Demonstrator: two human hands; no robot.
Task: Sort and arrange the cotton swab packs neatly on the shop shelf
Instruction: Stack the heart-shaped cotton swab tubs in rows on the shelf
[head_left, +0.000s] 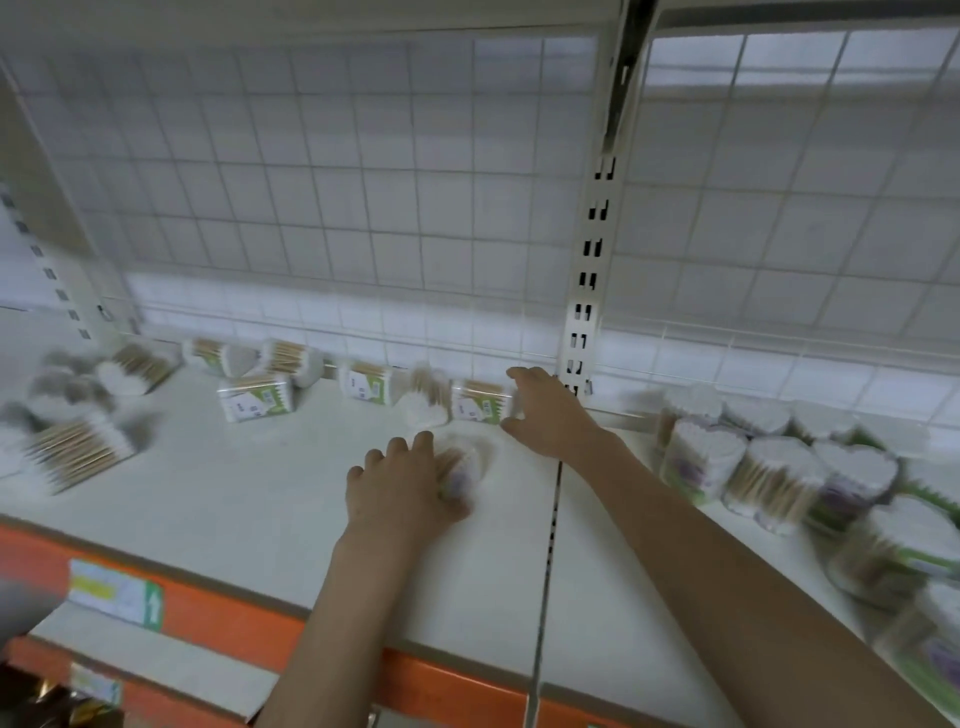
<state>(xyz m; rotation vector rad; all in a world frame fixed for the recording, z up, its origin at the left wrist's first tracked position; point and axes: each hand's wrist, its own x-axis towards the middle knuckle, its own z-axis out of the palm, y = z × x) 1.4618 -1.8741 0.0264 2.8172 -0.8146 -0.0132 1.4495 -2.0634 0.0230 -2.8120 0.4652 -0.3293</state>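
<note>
While both hands are busy at once, slips look likely: the left hand (402, 486) is curled over a round swab pack (465, 465) lying mid-shelf, and the right hand (545, 410) clamps thumb and fingers on a box pack (480, 401) at the back, near the upright post (584, 291). Picture is blurred w/ motion – a fast pull could tip the neighbouring heart-shaped pack (427, 402) touching that box. Other packs lie scattered far left (78, 447) & crowded right (769, 467); dragging an arm across the white shelf (260, 493) risks knocking the right cluster – esp. those near the edge.
</note>
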